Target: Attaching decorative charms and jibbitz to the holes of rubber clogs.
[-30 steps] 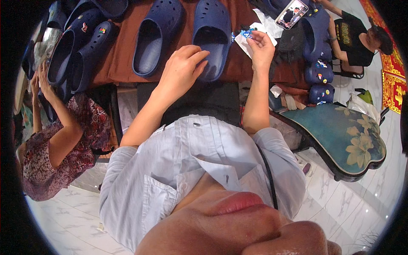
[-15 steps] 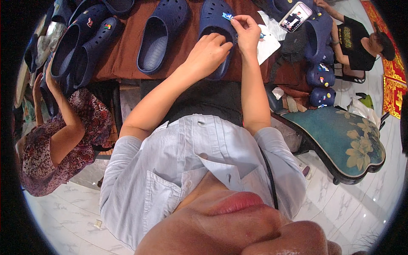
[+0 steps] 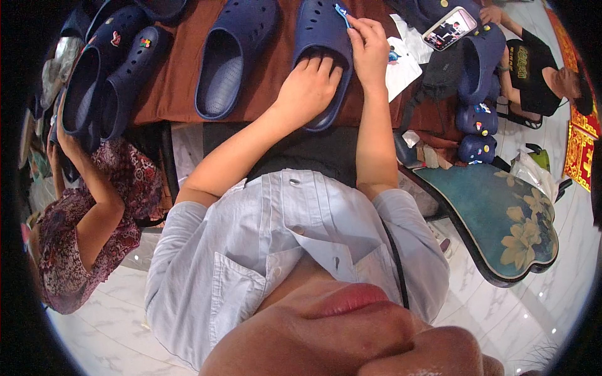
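A navy blue clog point(image 3: 316, 37) with holes in its upper lies in front of me, its toe pointing away. My left hand point(image 3: 307, 91) reaches into its opening, fingers stretched and slightly apart, with the fingertips hidden under the upper. Beside the clog's right edge, my right hand point(image 3: 369, 53) pinches a small blue-and-white shoe charm point(image 3: 342, 11) over the upper, near the holes. The charm is tilted nearly edge-on; whether it touches a hole I cannot tell. To the left lies another plain navy clog point(image 3: 219, 75).
Clogs with charms point(image 3: 84, 94) are at the left, beside a person in a patterned top point(image 3: 94, 232). White paper point(image 3: 401, 78), a phone point(image 3: 450, 29) and a black strapped item point(image 3: 441, 78) lie right. Another person point(image 3: 533, 75) sits beyond. A flowered chair point(image 3: 489, 213) stands near me.
My left hand's fingers, bent at the clog's opening before, now reach inside it. The charm in my right hand has turned nearly edge-on. The clog appears slightly nearer in view.
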The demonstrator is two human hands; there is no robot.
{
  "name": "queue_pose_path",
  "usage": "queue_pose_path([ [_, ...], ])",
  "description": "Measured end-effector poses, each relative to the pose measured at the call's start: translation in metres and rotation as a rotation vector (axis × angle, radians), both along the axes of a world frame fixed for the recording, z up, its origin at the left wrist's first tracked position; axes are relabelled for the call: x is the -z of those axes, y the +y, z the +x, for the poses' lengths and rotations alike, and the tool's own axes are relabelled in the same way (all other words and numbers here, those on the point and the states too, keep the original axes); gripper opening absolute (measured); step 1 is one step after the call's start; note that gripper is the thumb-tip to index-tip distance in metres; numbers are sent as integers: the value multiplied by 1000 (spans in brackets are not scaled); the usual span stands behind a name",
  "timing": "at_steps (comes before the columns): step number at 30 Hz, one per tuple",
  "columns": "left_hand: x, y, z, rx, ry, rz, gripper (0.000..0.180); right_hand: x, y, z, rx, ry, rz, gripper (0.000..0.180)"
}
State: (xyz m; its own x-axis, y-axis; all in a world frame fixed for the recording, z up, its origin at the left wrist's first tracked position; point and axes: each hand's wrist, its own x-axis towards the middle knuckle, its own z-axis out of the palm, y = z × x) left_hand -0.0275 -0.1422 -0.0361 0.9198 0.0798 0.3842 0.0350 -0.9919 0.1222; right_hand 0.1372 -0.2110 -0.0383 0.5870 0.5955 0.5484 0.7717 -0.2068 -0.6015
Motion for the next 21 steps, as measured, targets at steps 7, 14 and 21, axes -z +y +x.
queue_pose_path([
  [7, 0, -1, -1, -5, 10, -54, 33, -6, 7, 10, -30, -21, -40, 25],
  [14, 0, 0, -1, -7, 21, -64, 33, -9, 18, 15, 6, 19, 50, 20],
  [21, 3, 0, 0, -8, -10, -62, 31, -10, 38, 23, -11, -105, 100, 20],
])
